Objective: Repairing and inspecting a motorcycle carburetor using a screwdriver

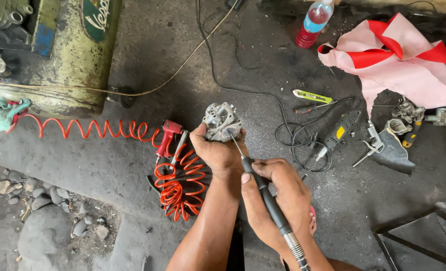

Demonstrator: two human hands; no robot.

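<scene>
The left hand (218,153) grips a grey metal carburetor body (222,122) above the grimy floor (132,165); the right hand (278,195) clenches a black rotary handpiece (265,193), tip touching it. Red coiled hose (175,185) lies just left, black cables (303,140) right.

The left hand (218,150) is gripping a grey metal carburetor body (222,122) above the concrete floor (132,200), while the right hand (280,198) is pressing a black flex-shaft tool (265,193) into it. An orange coiled hose (175,185) is lying just left.
</scene>
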